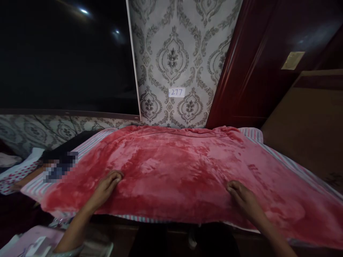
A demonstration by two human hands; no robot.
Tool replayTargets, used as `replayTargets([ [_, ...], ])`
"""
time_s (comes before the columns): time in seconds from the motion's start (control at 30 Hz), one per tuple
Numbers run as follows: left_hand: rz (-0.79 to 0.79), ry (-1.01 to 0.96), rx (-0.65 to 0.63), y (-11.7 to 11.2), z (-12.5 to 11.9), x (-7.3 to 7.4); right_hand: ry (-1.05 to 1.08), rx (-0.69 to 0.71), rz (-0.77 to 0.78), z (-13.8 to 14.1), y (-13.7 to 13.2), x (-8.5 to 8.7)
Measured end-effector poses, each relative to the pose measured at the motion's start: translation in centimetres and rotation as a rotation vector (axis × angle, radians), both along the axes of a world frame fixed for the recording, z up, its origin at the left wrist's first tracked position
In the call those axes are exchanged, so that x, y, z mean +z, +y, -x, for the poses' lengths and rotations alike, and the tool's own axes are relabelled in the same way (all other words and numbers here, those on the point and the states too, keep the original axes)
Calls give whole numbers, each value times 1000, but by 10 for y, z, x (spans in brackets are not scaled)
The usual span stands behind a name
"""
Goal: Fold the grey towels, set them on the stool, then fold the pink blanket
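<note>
A red and pink plush blanket (pixel 166 178) lies spread out in front of me, with striped cloth showing along its edges. My left hand (pixel 109 181) is over its left part, fingers curled closed. Over the right part is my right hand (pixel 241 195), also closed, knuckles up. No raised fold shows at either hand, and whatever the fingers hold, if anything, is hidden. Both hands look very near the plush surface; I cannot tell whether they press on it.
Behind the blanket is a patterned wall with a paper label (pixel 177 92) reading 277. A dark television (pixel 66 57) hangs at left. A dark red door (pixel 254 64) and a large brown box (pixel 308 132) stand at right. Another person's dotted sleeve (pixel 18 176) shows at far left.
</note>
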State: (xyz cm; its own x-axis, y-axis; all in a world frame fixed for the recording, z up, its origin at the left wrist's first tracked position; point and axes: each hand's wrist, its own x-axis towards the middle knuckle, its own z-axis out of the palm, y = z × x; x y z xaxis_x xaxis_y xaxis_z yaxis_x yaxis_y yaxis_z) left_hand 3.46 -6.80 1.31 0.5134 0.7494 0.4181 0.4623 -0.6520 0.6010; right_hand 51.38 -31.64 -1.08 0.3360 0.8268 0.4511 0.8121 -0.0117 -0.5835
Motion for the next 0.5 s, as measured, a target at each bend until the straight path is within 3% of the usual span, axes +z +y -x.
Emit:
replayTargets([
  [0.17, 57, 28, -53, -7, 7, 14, 43, 47, 46, 1, -15, 16],
  [0.3, 122, 67, -112, -15, 14, 20, 128, 68, 99, 3, -27, 11],
  [0.5, 154, 90, -86, -27, 27, 18, 258, 37, 127, 8, -48, 6],
])
